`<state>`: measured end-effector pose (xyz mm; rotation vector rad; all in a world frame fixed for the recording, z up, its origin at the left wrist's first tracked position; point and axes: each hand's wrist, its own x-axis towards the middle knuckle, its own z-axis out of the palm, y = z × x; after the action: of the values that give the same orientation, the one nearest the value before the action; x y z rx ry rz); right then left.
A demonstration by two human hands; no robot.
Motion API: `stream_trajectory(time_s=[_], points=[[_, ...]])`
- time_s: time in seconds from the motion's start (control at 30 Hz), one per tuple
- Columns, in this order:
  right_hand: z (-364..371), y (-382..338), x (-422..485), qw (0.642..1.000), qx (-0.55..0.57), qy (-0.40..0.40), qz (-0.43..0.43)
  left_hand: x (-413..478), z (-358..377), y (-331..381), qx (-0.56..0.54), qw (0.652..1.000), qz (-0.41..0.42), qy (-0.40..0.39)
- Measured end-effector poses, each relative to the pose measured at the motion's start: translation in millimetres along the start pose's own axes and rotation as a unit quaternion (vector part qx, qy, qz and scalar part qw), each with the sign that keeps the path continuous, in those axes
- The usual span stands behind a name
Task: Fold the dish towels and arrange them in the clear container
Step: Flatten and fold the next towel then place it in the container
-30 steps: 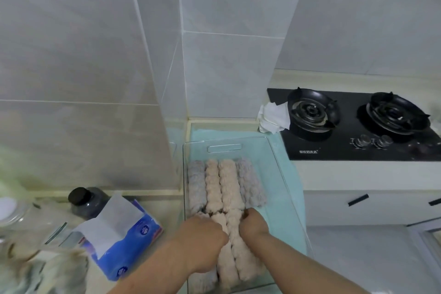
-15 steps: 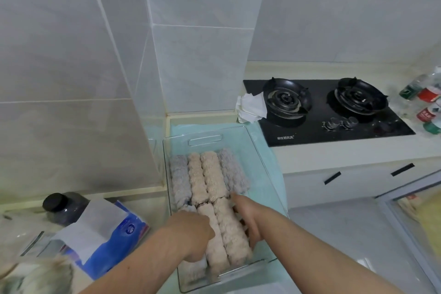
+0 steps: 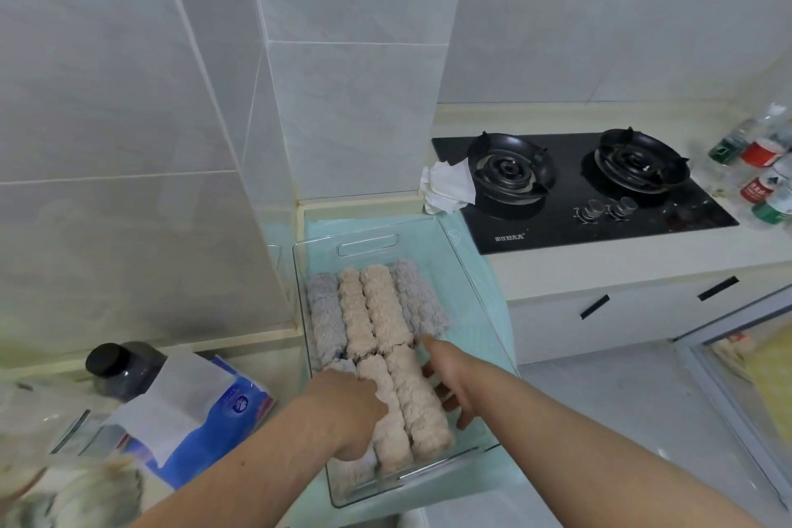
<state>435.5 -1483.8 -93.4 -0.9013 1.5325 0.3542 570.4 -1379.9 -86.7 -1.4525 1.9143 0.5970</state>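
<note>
Container (image 3: 407,240): clear plastic, rectangular, with a slot handle in its 12 o'clock wall. It stands on a pale green mat (image 3: 493,296) on the counter (image 3: 600,266).
Towels (image 3: 383,304): fluffy rolls lying in the container, their length running 12 to 6. The far row has four, grey at each end and two pinkish-beige between. The near row is beige, butts against the far row and is partly under the hands.
Stove (image 3: 570,201): black glass with two burners, at 2 o'clock from the container. The white lettering on its front edge is too small to read.
Tissue pack (image 3: 223,412): blue, at 8 o'clock, with a white sheet standing out. Its round logo is unreadable.
Right hand (image 3: 450,377): released, fingers straight and spread against the near row's 3 o'clock side, forefinger pointing to 12.
Left hand (image 3: 347,412): back up on the near row's 9 o'clock side, fingers bent down and hidden. I cannot tell whether they grasp a roll.
Bottles (image 3: 767,184): at 3 o'clock of the stove, with red and green labels whose print is unreadable.
Free room: a bare strip runs inside the container's 3 o'clock wall, and there is a gap before the handle wall. The tiled wall (image 3: 128,227) is close at 9 o'clock. The counter edge lies just past 3 o'clock, with the floor (image 3: 621,399) beyond.
</note>
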Motion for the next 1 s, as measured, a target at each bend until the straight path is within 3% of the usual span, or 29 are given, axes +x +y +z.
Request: stream_trajectory(time_s=[0.13, 0.3, 0.47, 0.67, 0.77, 0.83, 1.0], points=[[-5.2, 7.5, 9.9, 0.987, 0.139, -0.072, 0.047, -1.8, 0.2, -0.4, 0.014, 1.0, 0.001, -0.004], [-6.1, 11.7, 11.8, 0.978, 0.18, -0.096, 0.037, -4.1, -0.8, -0.4, 0.013, 1.0, 0.003, -0.002], [-7.0, 7.6, 8.6, 0.987, 0.147, -0.056, 0.027, -12.4, -4.1, 2.2, -0.024, 0.995, -0.006, 0.093], [-0.9, 2.4, 3.0, 1.0, 0.004, -0.011, 0.023, -32.5, -5.2, -6.0, -0.132, 0.962, -0.04, 0.236], [-3.7, 1.7, -1.6, 0.999, -0.034, 0.002, 0.014, -54.8, -10.7, -13.0, -0.253, 0.919, -0.083, 0.289], [-10.9, 0.3, -11.1, 0.999, -0.041, -0.005, -0.009, -73.4, -14.7, -14.2, -0.335, 0.873, -0.121, 0.332], [-32.5, -9.9, -14.6, 0.99, -0.093, -0.06, -0.083, -116.1, -9.3, 2.5, -0.535, 0.682, -0.217, 0.45]])
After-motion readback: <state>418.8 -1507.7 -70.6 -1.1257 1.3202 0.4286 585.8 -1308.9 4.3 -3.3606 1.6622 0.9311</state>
